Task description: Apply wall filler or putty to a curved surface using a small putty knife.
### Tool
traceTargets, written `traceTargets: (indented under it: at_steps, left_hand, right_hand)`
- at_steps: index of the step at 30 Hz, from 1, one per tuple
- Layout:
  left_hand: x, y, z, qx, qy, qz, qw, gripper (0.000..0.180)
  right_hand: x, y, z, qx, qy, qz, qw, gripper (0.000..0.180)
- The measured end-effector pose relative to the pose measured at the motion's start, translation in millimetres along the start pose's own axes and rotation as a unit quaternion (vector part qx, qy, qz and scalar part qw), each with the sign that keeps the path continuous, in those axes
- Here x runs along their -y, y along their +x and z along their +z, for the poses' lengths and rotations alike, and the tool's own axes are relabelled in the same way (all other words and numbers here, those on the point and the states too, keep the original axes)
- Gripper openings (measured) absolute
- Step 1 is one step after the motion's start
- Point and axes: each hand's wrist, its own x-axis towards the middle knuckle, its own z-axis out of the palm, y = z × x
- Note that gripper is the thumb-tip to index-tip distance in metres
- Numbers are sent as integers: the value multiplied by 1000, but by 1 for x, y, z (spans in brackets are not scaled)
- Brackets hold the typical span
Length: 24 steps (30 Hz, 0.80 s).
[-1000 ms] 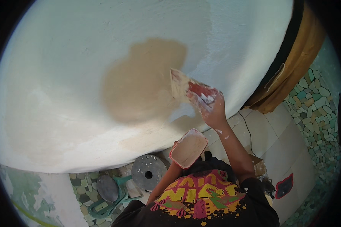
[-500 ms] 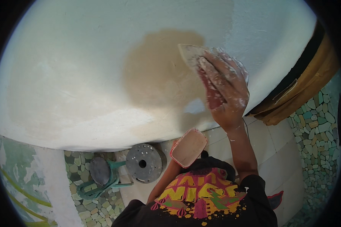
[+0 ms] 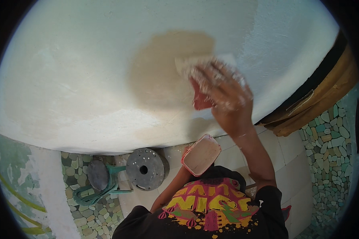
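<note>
My right hand [image 3: 231, 91], smeared with white paste, grips a putty scraper [image 3: 202, 97] with a red handle and a wide pale blade. The blade lies at or close to the wall [image 3: 87, 67], by the right side of a large tan damp-looking patch [image 3: 163, 71]; motion blurs hand and blade. Lower down, close to my chest, my left hand [image 3: 184, 153] supports a rectangular tub [image 3: 202, 155] with a red-edged rim and a pale, smeared inside. The tub hides most of that hand's fingers.
A round grey disc-topped object [image 3: 147, 169] with holes stands on the tiled floor near the wall's base. Left of it is a green stand [image 3: 95, 195] with a dark round top. Brown cloth or board [image 3: 311, 103] borders the wall at right. Pebble-patterned flooring [image 3: 331, 159] lies beyond.
My right hand has moved left with the scraper, and the blade has turned flatter across the wall. The tub stays at my chest. The whole view has shifted slightly.
</note>
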Motion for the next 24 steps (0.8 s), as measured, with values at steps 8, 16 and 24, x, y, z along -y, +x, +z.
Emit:
traceTargets:
  at_steps: [8,16,24]
  left_hand:
    - [-4,-3,1,51,9,-3,999,44]
    - [-7,1,-6,-4,-21,11,1000,58]
    - [-5,19,-40,48,-34,-24,998,64]
  right_hand:
    - [-24,-27,32,8,-11,-23,1000,60]
    - [5,2,11,-11,48,-15,999,50]
    - [21,-15,31,40,-38,69,996,57]
